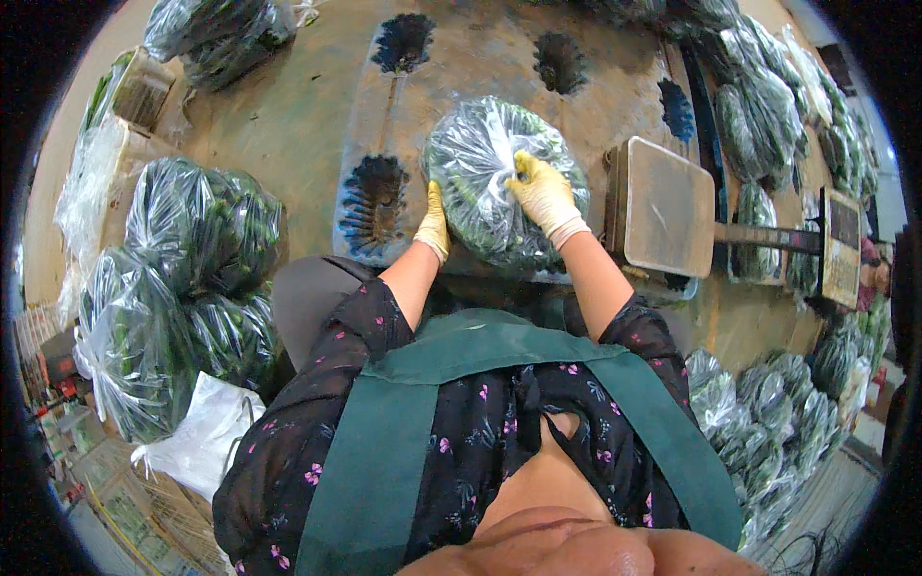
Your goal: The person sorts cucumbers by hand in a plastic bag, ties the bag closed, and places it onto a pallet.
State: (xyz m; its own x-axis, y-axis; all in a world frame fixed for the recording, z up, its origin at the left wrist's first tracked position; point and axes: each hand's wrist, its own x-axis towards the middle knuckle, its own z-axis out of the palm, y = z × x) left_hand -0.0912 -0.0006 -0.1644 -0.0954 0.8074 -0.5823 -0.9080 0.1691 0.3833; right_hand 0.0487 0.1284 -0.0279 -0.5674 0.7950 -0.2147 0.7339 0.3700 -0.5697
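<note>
A clear plastic bag packed with green vegetables [468, 209] lies before me on a worn plastic pallet [475, 43], its gathered top turned up towards me. My right hand [545, 191], in a pale yellow glove, has its fingers closed on the bag's twisted neck. Against the bag's left side rests my left hand [433, 227], gloved too, flat with the thumb side up; its fingers are partly hidden by the bag. Close to the right of the bag stands a weighing scale with a square metal platform [670, 209].
Filled bags of greens [202, 223] are heaped at my left, beside a white sack [205, 432]. More bags [763, 129] stand at the right, and others [763, 410] lie lower right. The scale's display [840, 248] sticks out rightwards on an arm. Crates [144, 90] stand upper left.
</note>
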